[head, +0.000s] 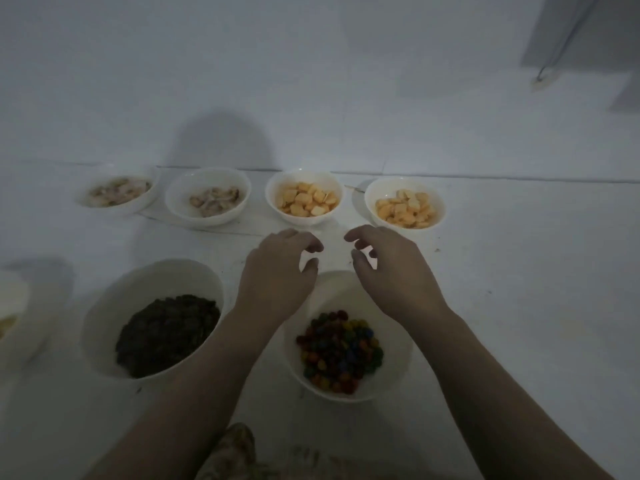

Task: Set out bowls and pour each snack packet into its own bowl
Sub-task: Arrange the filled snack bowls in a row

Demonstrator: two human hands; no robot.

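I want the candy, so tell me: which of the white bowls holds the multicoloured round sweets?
The near bowl under both hands, left hand and right hand. Its neighbour holds a dark brown snack.

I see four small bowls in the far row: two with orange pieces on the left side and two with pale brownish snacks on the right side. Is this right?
Not quite: the sides are swapped. In the head view, the two bowls of orange pieces stand on the right of the far row, and the two bowls of pale brownish snacks on the left. There are indeed four bowls.
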